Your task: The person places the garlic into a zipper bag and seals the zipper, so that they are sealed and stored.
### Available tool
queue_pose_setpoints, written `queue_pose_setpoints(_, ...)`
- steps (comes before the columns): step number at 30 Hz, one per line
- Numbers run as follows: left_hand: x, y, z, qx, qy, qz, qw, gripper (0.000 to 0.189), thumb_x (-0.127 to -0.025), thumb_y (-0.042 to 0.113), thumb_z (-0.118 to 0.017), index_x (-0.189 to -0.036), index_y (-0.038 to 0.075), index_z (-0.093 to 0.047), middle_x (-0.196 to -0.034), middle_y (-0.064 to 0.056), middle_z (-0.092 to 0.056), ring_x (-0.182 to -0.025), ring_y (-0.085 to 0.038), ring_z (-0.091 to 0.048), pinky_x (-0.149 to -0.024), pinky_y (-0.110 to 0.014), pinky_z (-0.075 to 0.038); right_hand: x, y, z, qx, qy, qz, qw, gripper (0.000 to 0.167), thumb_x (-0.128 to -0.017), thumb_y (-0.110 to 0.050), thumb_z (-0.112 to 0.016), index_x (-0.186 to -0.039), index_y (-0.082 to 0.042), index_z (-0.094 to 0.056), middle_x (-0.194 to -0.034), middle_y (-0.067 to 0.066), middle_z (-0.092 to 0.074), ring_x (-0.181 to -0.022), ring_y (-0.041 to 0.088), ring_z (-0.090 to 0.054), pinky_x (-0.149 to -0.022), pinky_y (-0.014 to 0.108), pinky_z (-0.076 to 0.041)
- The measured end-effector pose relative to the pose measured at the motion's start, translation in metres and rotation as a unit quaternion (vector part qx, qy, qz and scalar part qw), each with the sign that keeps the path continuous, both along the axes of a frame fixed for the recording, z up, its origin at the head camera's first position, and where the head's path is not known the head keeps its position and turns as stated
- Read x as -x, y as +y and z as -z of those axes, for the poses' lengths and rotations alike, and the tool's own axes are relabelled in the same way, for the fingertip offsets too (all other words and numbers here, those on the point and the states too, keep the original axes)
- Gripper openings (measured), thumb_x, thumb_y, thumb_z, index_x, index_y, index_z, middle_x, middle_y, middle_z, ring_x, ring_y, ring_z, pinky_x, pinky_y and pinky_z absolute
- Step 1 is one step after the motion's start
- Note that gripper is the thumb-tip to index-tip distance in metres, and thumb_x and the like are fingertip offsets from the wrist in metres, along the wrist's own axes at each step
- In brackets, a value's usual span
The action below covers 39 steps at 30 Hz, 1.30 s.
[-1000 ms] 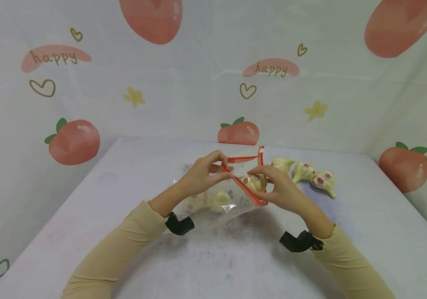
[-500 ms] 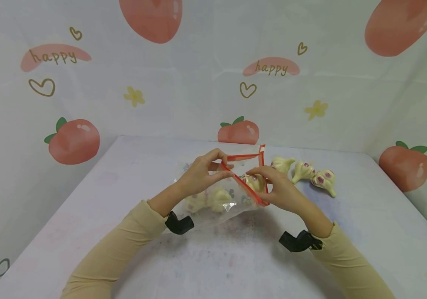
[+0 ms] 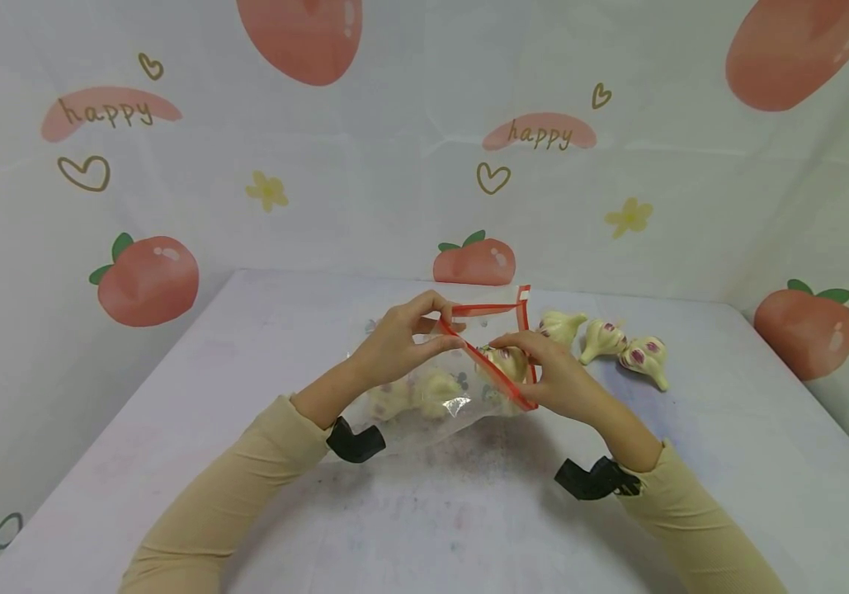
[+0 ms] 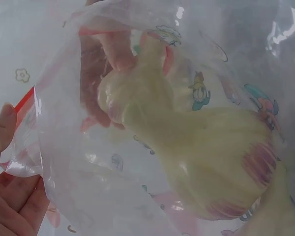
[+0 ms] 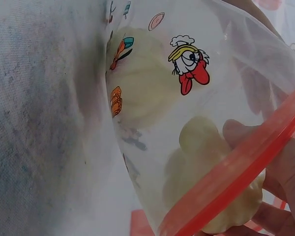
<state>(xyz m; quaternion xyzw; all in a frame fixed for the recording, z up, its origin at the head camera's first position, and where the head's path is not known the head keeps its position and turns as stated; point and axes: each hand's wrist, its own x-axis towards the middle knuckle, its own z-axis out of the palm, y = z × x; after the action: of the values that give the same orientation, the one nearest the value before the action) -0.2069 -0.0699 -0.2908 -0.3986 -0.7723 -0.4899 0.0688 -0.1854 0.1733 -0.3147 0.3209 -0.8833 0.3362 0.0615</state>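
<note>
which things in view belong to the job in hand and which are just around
Part of the job:
red-edged clear bag, pinched by the left grip
garlic bulb in the right grip
bagged bulbs
probably the three loose bulbs on the table

Just around:
printed backdrop
black wrist pieces

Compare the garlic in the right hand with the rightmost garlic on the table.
The right hand grips the held garlic at the mouth of the bag; the rightmost garlic lies on the table, no hand on it. The held garlic is partly hidden by that hand; the rightmost garlic shows almost whole. Both are cream-coloured bulbs.
</note>
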Motion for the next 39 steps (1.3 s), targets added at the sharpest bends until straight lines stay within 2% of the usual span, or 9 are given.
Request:
queue_pose_setpoints(9,-0.001,-0.001,0.001,-0.009,-0.005,0.006,0.9999,0.026,-0.082,0.004,-0.069,-0.096,0.001,-0.048,-0.096,-0.015,-0.061,-0.093,-0.026,-0.07,-0.084,-0.027,-0.055,0.0,0.0,0.0,0.0,0.014,-0.008,0.9999,0.05,-0.073,-0.002,-0.077,-0.119,-0.003,-0.057,-0.115,0.011,-0.062,-0.098,0.019,-0.056,-0.082,0.037,-0.054)
queue_pose_setpoints(18,-0.001,-0.001,0.002,-0.008,-0.013,0.0,0.9999,0.026,-0.082,0.005,-0.069,-0.095,0.001,-0.047,-0.097,-0.013,-0.058,-0.093,-0.025,-0.07,-0.083,-0.027,-0.055,-0.002,0.001,-0.003,0.024,0.047,-0.012,0.9985,0.043,-0.077,0.001,-0.072,-0.117,0.001,-0.058,-0.113,0.015,-0.064,-0.1,0.027,-0.062,-0.084,0.044,-0.054)
queue_pose_setpoints(27,-0.002,-0.002,0.003,-0.011,-0.017,0.001,0.9998,0.026,-0.083,0.005,-0.069,-0.097,0.002,-0.047,-0.096,-0.014,-0.06,-0.093,-0.026,-0.07,-0.084,-0.029,-0.055,-0.001,0.006,0.0,0.038,0.066,-0.011,0.997,0.035,-0.078,-0.003,-0.073,-0.111,-0.003,-0.061,-0.108,0.011,-0.065,-0.093,0.025,-0.066,-0.082,0.042,-0.055)
queue_pose_setpoints(39,-0.002,-0.002,0.004,-0.009,-0.021,-0.003,0.9997,0.026,-0.083,0.006,-0.069,-0.096,0.003,-0.047,-0.096,-0.012,-0.059,-0.093,-0.025,-0.07,-0.083,-0.027,-0.054,0.001,0.016,0.003,0.058,0.099,0.0,0.9934,0.034,-0.075,0.002,-0.074,-0.107,-0.002,-0.064,-0.101,0.011,-0.067,-0.086,0.025,-0.067,-0.078,0.039,-0.056)
